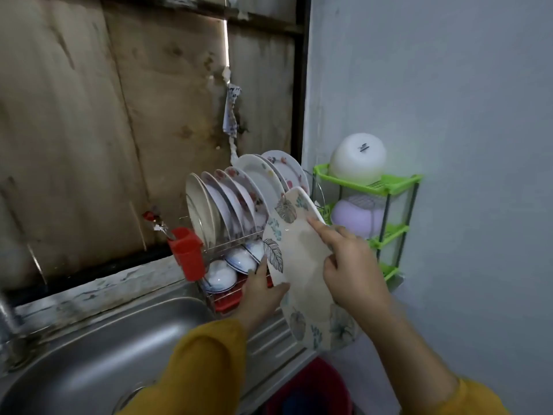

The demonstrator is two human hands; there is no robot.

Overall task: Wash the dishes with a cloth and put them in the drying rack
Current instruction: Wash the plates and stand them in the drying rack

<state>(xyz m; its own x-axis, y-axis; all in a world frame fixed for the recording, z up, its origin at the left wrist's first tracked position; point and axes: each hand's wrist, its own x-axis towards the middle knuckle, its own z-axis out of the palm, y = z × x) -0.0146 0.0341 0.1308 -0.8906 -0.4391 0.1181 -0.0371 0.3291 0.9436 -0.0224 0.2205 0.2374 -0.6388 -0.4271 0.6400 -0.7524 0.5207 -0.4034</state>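
A large cream platter with leaf prints (299, 259) is held tilted in front of the wire drying rack (227, 244). My left hand (260, 292) grips its left edge, thumb on the face. My right hand (350, 265) holds its right edge, index finger stretched along the rim. The rack's upper tier holds several upright plates (236, 196). Several bowls (221, 274) lie upside down on its lower tier. No cloth is visible.
A red cup (187, 250) hangs on the rack's left side. The steel sink (98, 348) lies to the lower left. A green corner shelf (389, 187) against the right wall carries a white bowl (357, 158) and a lilac bowl (356, 217). A red bucket (311, 387) stands below.
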